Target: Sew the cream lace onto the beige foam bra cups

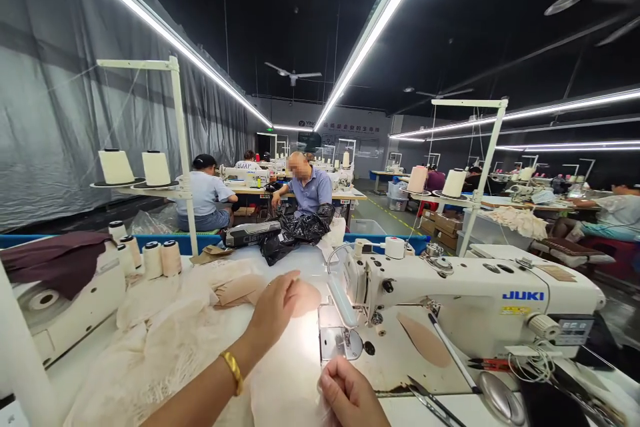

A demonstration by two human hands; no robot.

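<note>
My left hand (274, 310), with a gold bracelet at the wrist, reaches over the white table left of the sewing machine (450, 300). Its fingers are nearly straight, and a rounded beige fabric piece (306, 298) shows between fingers and thumb. Lower down, my right hand (350, 392) is closed, thumb against curled fingers, at the edge of pale fabric (283, 383) in front of the needle plate (333, 343). The fingertips' contact is partly hidden. A stack of beige pieces (240, 290) lies beyond my left hand. Another beige piece (425, 340) rests on the machine bed.
Sheer cream fabric (165, 347) is heaped at left, near several thread cones (163, 259). Scissors (430, 400), red-handled snips (487, 365) and a metal dish (501, 398) lie at right. A black plastic bag (300, 230) sits at the back; a co-worker (313, 187) sits beyond it.
</note>
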